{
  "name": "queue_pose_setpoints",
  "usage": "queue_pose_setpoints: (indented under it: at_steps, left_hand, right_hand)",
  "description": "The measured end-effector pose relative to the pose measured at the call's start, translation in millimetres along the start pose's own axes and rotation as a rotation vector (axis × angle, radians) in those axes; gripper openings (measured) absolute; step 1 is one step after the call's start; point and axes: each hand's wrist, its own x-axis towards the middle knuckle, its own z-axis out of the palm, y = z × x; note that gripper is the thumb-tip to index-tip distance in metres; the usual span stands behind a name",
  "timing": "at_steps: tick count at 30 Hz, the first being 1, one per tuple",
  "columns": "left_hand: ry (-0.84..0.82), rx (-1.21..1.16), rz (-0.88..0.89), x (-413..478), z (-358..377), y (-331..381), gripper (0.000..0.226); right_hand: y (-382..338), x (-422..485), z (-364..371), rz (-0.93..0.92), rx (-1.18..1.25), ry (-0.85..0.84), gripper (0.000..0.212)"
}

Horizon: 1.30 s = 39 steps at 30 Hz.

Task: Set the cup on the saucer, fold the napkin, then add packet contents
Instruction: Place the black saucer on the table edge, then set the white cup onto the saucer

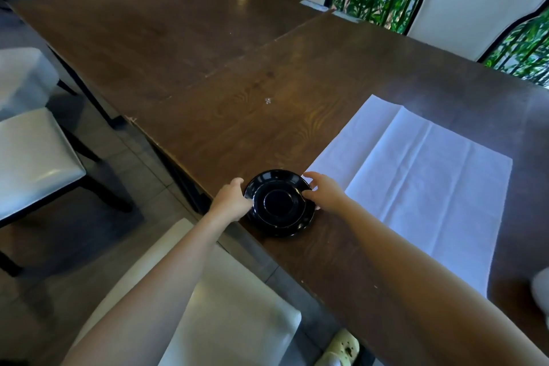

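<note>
In the head view, the black saucer [279, 202] sits on the surface [237, 83], very near its front edge. The flat white napkin [416, 181] lies just beside it. The left hand [231, 200] curls round the saucer's left rim, and the right hand [323, 193] pinches the right rim. No cup shows. If a hand slips or pulls too far, the saucer may slide off the edge and break.
</note>
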Motion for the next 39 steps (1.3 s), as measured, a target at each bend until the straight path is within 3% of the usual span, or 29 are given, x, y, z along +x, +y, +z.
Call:
queue_pose_setpoints:
  at_steps: [7,14,18,27,32,36,39]
  left_hand:
    - [0.013,0.318,0.183,-9.4,-30.6,30.9,0.051]
    - [-0.318,0.5,0.45,-38.2,-18.6,97.4,0.047]
    - [-0.447,0.569,0.551,-54.5,8.7,138.0,0.051]
    - [-0.54,0.737,0.776,-101.5,96.8,236.2,0.049]
    - [-0.582,0.783,0.848,-132.4,149.1,278.6,0.048]
    - [-0.602,0.839,0.887,-151.9,185.6,301.9,0.047]
    - [-0.602,0.868,0.898,-160.8,208.5,314.1,0.047]
  right_hand:
    - [8.9,-24.3,-33.4,0.147,0.056,-0.162,0.05]
    - [45.4,-73.5,-74.0,0.303,0.065,-0.193,0.038]
    - [76.7,-112.4,-101.8,0.371,0.039,-0.143,0.036]
    - [149.0,-219.0,-172.5,0.516,0.026,-0.096,0.039]
    - [183.5,-269.9,-195.5,0.532,-0.057,-0.049,0.021]
    - [210.8,-297.4,-205.5,0.553,-0.031,0.01,0.036]
    - [233.2,-313.1,-206.0,0.537,-0.102,0.049,0.036]
